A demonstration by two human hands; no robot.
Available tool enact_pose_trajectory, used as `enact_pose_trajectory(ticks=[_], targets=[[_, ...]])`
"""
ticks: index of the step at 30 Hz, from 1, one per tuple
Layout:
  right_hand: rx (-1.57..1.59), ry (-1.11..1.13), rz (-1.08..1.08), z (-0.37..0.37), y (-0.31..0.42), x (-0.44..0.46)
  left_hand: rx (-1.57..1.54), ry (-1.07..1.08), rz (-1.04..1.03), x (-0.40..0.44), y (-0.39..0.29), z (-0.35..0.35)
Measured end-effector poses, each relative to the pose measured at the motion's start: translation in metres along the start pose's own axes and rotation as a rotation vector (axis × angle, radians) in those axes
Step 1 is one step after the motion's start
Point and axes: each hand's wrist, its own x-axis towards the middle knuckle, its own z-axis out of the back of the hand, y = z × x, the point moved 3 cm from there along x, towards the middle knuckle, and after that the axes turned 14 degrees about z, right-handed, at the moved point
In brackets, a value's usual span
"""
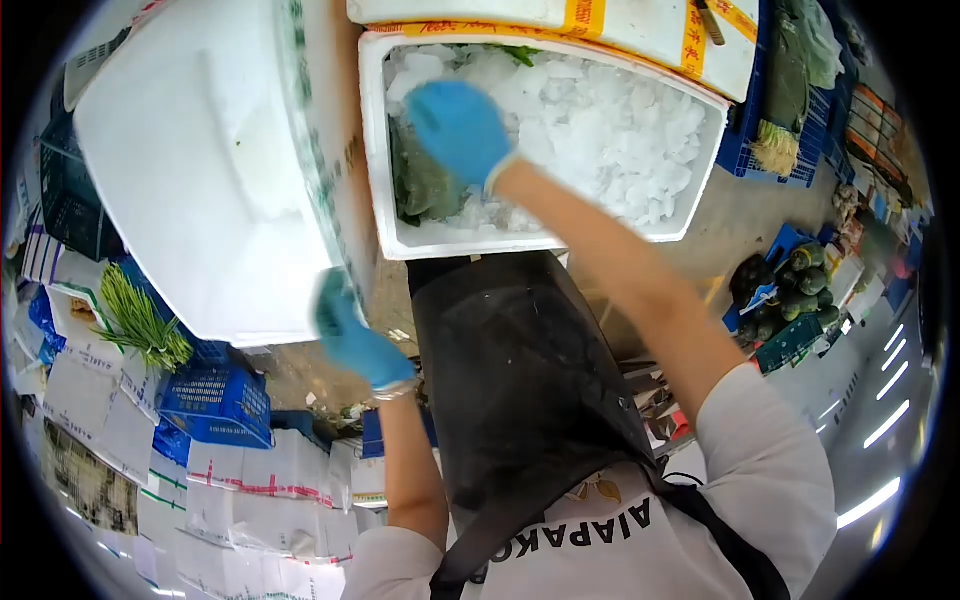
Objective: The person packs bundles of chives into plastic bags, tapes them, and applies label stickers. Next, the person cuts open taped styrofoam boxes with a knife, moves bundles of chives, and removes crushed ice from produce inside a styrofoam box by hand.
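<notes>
My right hand point(458, 130), in a blue glove, is over the left part of a white foam box point(550, 243). It touches or hovers just above the crushed ice point(610, 130) inside; its fingers are blurred. Below that hand, a dark green bundle in clear plastic point(425, 180) lies along the box's left wall, partly under ice. A bit of green leaf point(520, 54) shows at the back rim. My left hand point(360, 340), also blue-gloved, is at the near right corner of a large white foam piece point(200, 180). Its fingers are smeared, so any grip is unclear.
Another foam box with yellow tape point(600, 15) sits behind the ice box. To the left are a blue crate point(215, 405), green stalks point(145, 320) and stacked white cartons point(260, 480). Dark green round produce point(800, 285) and a blue crate of bundled greens point(785, 120) are at right.
</notes>
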Motion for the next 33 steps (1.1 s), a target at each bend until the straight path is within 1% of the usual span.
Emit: enact_pose_trajectory(ticks=[1,3,4,5,6,7,9,10,11,12,13,15,16,17,18,20,21,23,25,26,27,29,30,31,32,33], targets=[[-0.069,0.163,-0.057,-0.016,-0.033,0.005,0.073,0.122,-0.08,-0.015,0.019,-0.008],[-0.132,0.12,0.261,-0.043,-0.062,0.024,0.035,0.508,0.182,-0.036,0.046,-0.05],[-0.205,0.183,0.231,-0.058,-0.067,0.029,0.064,0.535,0.334,-0.029,0.065,-0.066],[-0.277,0.247,0.2,-0.073,-0.068,0.035,-0.008,0.507,0.367,-0.009,0.093,-0.079],[-0.35,0.314,0.169,-0.083,-0.067,0.038,-0.018,0.422,0.372,0.014,0.115,-0.089],[-0.477,0.312,0.171,-0.083,-0.062,0.038,-0.03,0.34,0.375,0.039,0.135,-0.101],[-0.429,0.52,0.088,-0.071,-0.06,0.037,-0.151,0.186,0.429,0.091,0.17,-0.119],[-0.406,0.616,0.05,-0.064,-0.061,0.035,-0.153,0.129,0.505,0.108,0.185,-0.129],[-0.386,0.695,0.113,-0.056,-0.058,0.028,-0.155,0.074,0.578,0.124,0.196,-0.138],[-0.391,0.868,0.176,-0.048,-0.048,0.019,-0.159,0.019,0.652,0.131,0.2,-0.141],[-0.399,1.04,0.242,-0.038,-0.039,0.009,-0.188,-0.063,0.671,0.128,0.19,-0.145],[-0.35,1.059,0.284,-0.037,-0.036,-0.043,-0.34,-0.142,0.79,0.129,0.192,-0.143],[-0.419,1.015,0.347,-0.033,-0.035,-0.069,-0.421,-0.183,0.85,0.131,0.194,-0.142],[-0.487,0.967,0.411,-0.026,-0.034,-0.083,-0.462,-0.171,0.839,0.131,0.193,-0.14],[-0.39,0.903,0.339,-0.017,-0.03,-0.084,-0.531,-0.111,0.864,0.132,0.197,-0.139],[-0.193,0.778,0.176,-0.002,-0.022,-0.079,-0.383,-0.052,0.718,0.119,0.179,-0.135],[-0.066,0.696,0.1,0.005,-0.02,-0.048,-0.35,-0.015,0.655,0.11,0.169,-0.133],[-0.139,0.538,0.016,-0.011,-0.041,-0.008,-0.282,0.05,0.534,0.086,0.154,-0.121],[-0.171,0.355,0.046,-0.048,-0.065,0.033,-0.053,0.033,0.443,0.065,0.135,-0.102],[-0.259,0.457,0.043,-0.071,-0.074,0.044,0.066,0.023,0.396,0.06,0.131,-0.096],[-0.349,0.561,0.038,-0.091,-0.082,0.049,0.19,0.008,0.239,0.059,0.129,-0.092],[-0.402,0.493,0.038,-0.115,-0.089,0.049,0.439,-0.018,-0.069,0.058,0.128,-0.085],[-0.427,0.466,0.04,-0.122,-0.092,0.047,0.448,0.011,-0.176,0.057,0.123,-0.085],[-0.357,0.482,0.03,-0.112,-0.088,0.044,0.456,0.04,-0.278,0.055,0.114,-0.086],[-0.267,0.564,0.01,-0.099,-0.085,0.037,0.458,0.072,-0.386,0.052,0.106,-0.087],[-0.269,0.621,0.073,-0.098,-0.085,0.019,0.333,0.157,-0.259,0.057,0.114,-0.088]])
